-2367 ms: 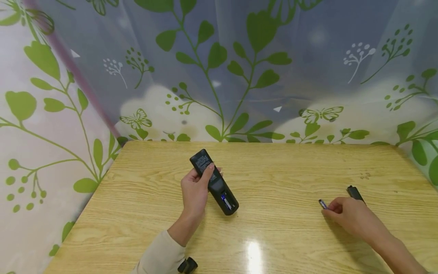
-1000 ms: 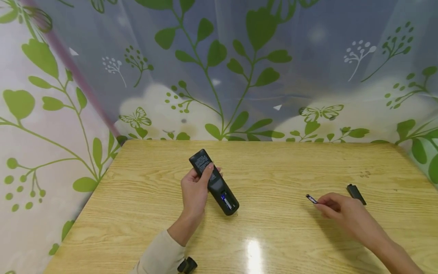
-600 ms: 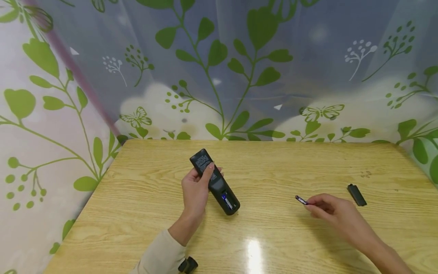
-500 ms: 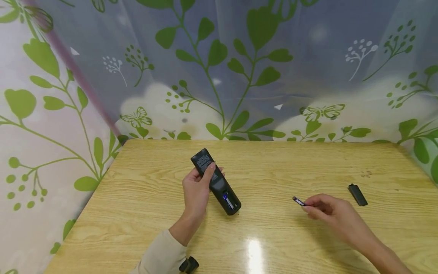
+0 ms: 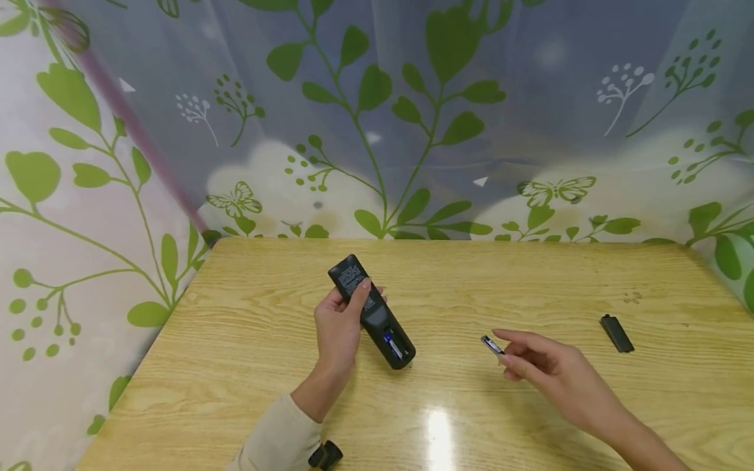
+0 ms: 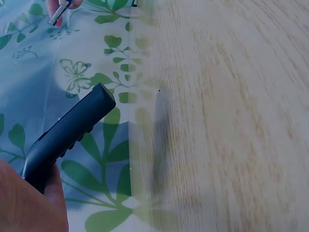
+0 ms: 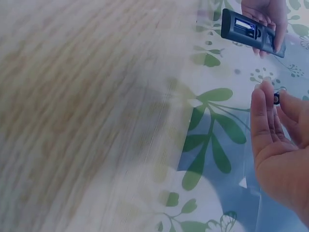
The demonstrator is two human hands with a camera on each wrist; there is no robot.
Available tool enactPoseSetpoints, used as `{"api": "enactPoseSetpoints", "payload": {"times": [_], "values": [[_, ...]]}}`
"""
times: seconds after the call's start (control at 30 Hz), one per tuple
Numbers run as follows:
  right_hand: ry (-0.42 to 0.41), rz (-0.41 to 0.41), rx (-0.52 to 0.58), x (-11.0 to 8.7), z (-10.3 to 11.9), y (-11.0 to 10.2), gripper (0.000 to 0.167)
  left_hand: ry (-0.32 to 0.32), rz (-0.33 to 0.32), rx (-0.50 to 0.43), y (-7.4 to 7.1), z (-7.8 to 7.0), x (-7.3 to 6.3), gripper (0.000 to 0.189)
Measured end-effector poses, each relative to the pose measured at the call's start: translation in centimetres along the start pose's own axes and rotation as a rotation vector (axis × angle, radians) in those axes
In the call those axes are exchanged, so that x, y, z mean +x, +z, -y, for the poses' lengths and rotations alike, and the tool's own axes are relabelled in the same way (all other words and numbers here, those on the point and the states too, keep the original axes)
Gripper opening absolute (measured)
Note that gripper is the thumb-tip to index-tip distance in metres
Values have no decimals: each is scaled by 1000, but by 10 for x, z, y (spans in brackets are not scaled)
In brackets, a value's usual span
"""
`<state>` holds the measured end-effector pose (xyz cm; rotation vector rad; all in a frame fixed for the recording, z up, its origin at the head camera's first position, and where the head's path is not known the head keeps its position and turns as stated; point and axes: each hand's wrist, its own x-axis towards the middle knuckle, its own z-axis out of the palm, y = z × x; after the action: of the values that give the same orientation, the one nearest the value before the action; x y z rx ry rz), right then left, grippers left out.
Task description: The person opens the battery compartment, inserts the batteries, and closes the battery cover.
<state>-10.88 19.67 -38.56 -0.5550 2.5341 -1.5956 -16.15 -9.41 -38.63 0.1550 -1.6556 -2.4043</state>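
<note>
My left hand (image 5: 338, 330) grips a black remote control (image 5: 377, 320) with its back facing up and the thumb across it. The battery compartment at its near end is uncovered, and one blue-and-silver battery (image 5: 393, 345) lies inside. To the right, my right hand (image 5: 556, 373) pinches a second battery (image 5: 492, 345) between thumb and fingers, above the table and apart from the remote. In the right wrist view only the end of this battery (image 7: 276, 98) shows. The left wrist view shows the remote (image 6: 72, 128) from its side, held off the tabletop.
A black battery cover (image 5: 616, 333) lies on the wooden table (image 5: 265, 366), right of the right hand. A small black object (image 5: 325, 455) sits by the left sleeve at the near edge. A leaf-patterned curtain (image 5: 412, 131) hangs behind the table.
My right hand has moved left with the battery, away from the battery cover and nearer the remote, and its fingers have shifted on the battery. The left hand and remote stay nearly still.
</note>
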Motion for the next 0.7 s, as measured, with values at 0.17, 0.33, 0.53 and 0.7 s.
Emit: {"api": "enactPoseSetpoints", "payload": {"times": [0.17,0.33,0.53,0.7], "values": [[-4,16,12,5,3,6,37,1,6,1,1,0,0,35],[-23,64,63,12,5,14,40,1,-2,28,1,0,-1,35],[-49,117,55,19,6,24,42,-12,4,40,-1,0,-1,33],[-33,111,39,24,8,34,41,-15,9,45,-2,0,-2,33]]}}
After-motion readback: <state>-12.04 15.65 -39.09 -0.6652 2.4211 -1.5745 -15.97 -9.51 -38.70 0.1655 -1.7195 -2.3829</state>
